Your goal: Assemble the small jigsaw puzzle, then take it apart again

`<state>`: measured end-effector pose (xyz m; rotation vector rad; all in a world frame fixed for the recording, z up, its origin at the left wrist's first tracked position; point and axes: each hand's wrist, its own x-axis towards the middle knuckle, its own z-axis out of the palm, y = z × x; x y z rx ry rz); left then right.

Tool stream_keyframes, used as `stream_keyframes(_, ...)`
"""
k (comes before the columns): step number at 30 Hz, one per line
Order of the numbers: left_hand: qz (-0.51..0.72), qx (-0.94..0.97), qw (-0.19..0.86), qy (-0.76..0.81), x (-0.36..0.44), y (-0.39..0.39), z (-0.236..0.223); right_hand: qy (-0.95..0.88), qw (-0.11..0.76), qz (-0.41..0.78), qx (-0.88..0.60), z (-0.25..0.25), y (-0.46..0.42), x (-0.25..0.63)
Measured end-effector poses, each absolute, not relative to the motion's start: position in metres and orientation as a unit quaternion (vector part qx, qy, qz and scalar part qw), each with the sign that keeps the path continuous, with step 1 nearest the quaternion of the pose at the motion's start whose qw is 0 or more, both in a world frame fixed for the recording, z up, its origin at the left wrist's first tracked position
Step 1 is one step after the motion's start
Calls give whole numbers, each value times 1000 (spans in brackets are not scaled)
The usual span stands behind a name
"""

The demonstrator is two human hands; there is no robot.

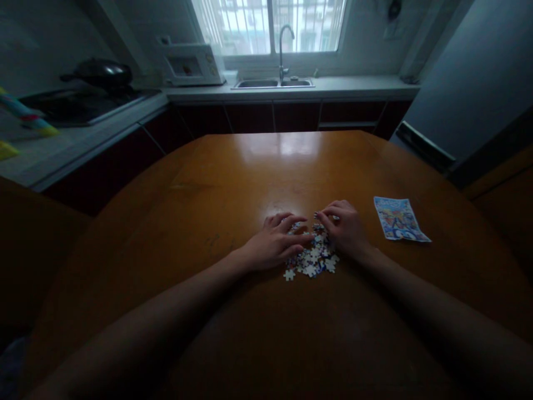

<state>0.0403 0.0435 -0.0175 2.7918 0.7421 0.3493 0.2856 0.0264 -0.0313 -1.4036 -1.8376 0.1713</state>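
Note:
A small heap of jigsaw puzzle pieces (313, 258) lies on the brown wooden table (200, 183), some pale side up and some coloured. My left hand (278, 240) rests over the heap's left part, fingers spread and palm down, hiding some pieces. At the heap's upper right, my right hand (343, 225) pinches a small puzzle piece (317, 214) between thumb and index finger. To the right of that hand lies a colourful printed sheet (400, 219) with a cartoon-like picture.
Beyond the table runs a counter with a double sink (258, 84), a faucet (281, 53) and a white microwave (192, 64). A dark pan (102, 73) sits on the stove at left. A large pale appliance (470, 83) stands at right.

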Motion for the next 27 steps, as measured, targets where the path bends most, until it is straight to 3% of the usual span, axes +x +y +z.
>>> stream_keyframes(8, 106, 951, 103, 273, 40, 45, -23, -676, 457, 110, -568, -35, 34, 291)
stream_keyframes(16, 95, 951, 98, 278, 41, 45, -23, -691, 436, 127, -562, -38, 37, 290)
stream_keyframes(23, 115, 949, 96, 279, 42, 45, -25, -721, 364, 118, -578, -42, 43, 286)
stream_keyframes(27, 131, 941, 97, 297, 42, 45, -28, -693, 386, 83, -603, -43, 44, 285)
